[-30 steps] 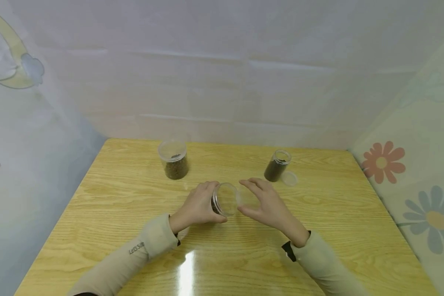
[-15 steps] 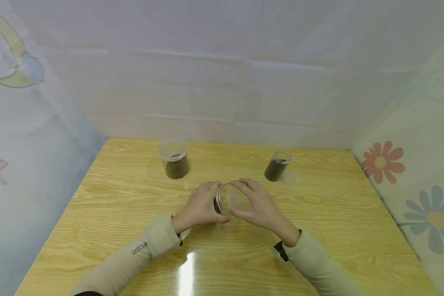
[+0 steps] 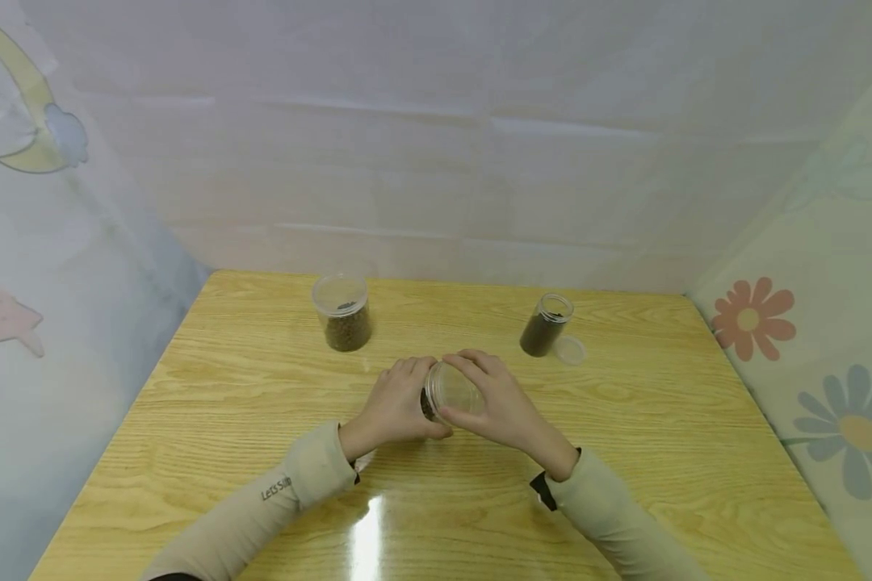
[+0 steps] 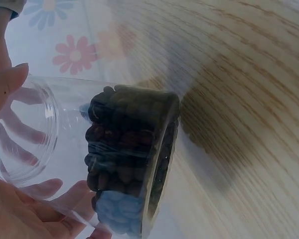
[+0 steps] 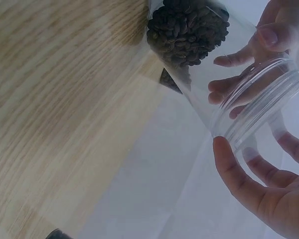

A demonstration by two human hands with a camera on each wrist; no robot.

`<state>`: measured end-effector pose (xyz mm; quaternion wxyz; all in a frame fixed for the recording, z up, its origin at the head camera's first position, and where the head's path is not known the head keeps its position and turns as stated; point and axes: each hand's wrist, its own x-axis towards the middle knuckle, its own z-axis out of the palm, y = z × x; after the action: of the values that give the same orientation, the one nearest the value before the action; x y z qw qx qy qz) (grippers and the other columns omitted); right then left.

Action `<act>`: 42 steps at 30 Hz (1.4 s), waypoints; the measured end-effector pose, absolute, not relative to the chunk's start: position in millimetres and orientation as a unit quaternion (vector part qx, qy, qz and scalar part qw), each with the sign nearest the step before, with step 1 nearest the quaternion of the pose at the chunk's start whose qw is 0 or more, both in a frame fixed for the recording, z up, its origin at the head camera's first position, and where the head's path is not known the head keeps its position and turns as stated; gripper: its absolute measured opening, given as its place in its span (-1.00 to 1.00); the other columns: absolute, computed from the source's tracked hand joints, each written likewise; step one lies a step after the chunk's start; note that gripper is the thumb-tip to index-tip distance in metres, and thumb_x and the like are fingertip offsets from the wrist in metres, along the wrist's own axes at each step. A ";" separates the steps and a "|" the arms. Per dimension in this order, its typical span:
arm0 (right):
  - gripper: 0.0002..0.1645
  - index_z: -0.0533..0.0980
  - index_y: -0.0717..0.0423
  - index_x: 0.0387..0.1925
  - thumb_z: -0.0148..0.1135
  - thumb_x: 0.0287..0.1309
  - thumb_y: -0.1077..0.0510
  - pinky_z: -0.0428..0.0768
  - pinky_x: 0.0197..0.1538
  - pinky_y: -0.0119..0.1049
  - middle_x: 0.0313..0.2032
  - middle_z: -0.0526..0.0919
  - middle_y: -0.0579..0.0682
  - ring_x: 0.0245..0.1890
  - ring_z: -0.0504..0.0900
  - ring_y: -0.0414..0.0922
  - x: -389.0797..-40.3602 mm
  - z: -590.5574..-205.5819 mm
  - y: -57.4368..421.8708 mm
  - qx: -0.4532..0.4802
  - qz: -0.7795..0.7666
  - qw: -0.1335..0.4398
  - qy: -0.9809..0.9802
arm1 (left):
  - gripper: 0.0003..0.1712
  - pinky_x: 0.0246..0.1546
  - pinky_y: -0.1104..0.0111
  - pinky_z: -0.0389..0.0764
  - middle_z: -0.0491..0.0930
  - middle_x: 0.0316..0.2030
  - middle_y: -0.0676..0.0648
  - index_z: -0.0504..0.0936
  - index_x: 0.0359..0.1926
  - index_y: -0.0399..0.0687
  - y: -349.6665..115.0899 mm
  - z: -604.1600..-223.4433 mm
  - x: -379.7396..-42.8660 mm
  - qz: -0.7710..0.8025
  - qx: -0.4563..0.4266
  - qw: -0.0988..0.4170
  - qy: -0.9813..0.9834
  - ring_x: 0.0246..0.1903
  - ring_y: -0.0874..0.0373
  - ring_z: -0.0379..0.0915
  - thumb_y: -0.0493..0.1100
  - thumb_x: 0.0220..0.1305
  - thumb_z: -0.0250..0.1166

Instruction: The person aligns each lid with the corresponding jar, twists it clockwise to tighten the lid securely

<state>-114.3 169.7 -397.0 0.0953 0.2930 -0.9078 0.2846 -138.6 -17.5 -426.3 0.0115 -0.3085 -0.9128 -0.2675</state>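
A clear plastic jar (image 4: 70,112) with dark coffee-like beans (image 4: 124,139) in its lower part stands between my hands at the middle of the table. My left hand (image 3: 396,403) grips the jar's side, fingers and thumb wrapped about it below the mouth. Over that mouth, my right hand (image 3: 505,403) holds a clear round lid (image 3: 459,389), with thumb and fingers spread around its edge. The right wrist view has the lid (image 5: 269,107) right at the jar's rim, overlapping it; the beans (image 5: 187,35) show at the far end.
A wide clear jar (image 3: 346,324) with brown grains stands at the back left of the wooden table (image 3: 436,516). At the back right is a narrower jar (image 3: 541,332) of dark contents, its mouth uncovered. Beside it lies a small clear lid (image 3: 570,350).
My right hand has moved left with the lid, from a little apart to right at the jar's mouth. The left hand and jar have shifted only slightly right.
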 end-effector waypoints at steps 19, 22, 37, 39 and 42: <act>-0.25 0.35 0.11 0.18 0.33 -0.05 -0.06 0.42 0.01 0.09 0.08 0.39 0.14 0.06 0.38 0.10 -117.6 -401.5 164.8 0.298 0.278 0.085 -0.909 | 0.18 0.10 -0.07 0.25 0.30 0.17 -0.24 0.16 0.26 -0.29 -28.6 -433.6 -140.3 -0.303 -0.332 -0.007 -0.893 0.13 -0.13 0.21 0.09 -0.35 0.56; -0.25 0.35 0.11 0.18 0.34 -0.06 -0.05 0.43 0.00 0.07 0.07 0.39 0.14 0.05 0.38 0.09 -118.4 -401.7 164.9 0.300 0.277 0.090 -0.909 | 0.17 0.12 -0.03 0.25 0.30 0.16 -0.24 0.17 0.26 -0.30 -30.4 -436.3 -140.7 -0.309 -0.327 -0.008 -0.893 0.13 -0.12 0.22 0.07 -0.34 0.57; -0.24 0.34 0.07 0.19 0.33 -0.05 -0.07 0.44 -0.01 0.05 0.07 0.39 0.11 0.04 0.39 0.07 -118.3 -401.0 164.3 0.298 0.270 0.091 -0.911 | 0.10 0.06 0.03 0.36 0.35 0.11 -0.27 0.25 0.18 -0.37 -35.4 -441.2 -139.2 -0.340 -0.310 0.001 -0.888 0.09 -0.14 0.27 0.07 -0.35 0.57; -0.24 0.34 0.08 0.19 0.33 -0.05 -0.07 0.44 -0.01 0.05 0.07 0.39 0.12 0.05 0.39 0.08 -118.1 -400.8 164.1 0.296 0.270 0.089 -0.912 | 0.09 0.05 0.04 0.38 0.35 0.11 -0.27 0.25 0.18 -0.37 -35.6 -441.4 -139.1 -0.343 -0.309 0.001 -0.887 0.09 -0.13 0.27 0.07 -0.34 0.57; -0.23 0.34 0.10 0.20 0.33 -0.04 -0.09 0.44 -0.01 0.06 0.08 0.38 0.13 0.05 0.38 0.09 -117.7 -400.9 163.8 0.291 0.268 0.085 -0.914 | 0.07 0.04 0.04 0.39 0.36 0.10 -0.27 0.26 0.17 -0.37 -35.8 -440.9 -138.4 -0.349 -0.310 0.003 -0.884 0.09 -0.14 0.28 0.05 -0.33 0.57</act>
<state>-117.7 163.8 -400.9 0.0845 0.2909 -0.9144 0.2684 -138.4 -35.8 -440.9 0.0029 -0.3103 -0.8843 -0.3490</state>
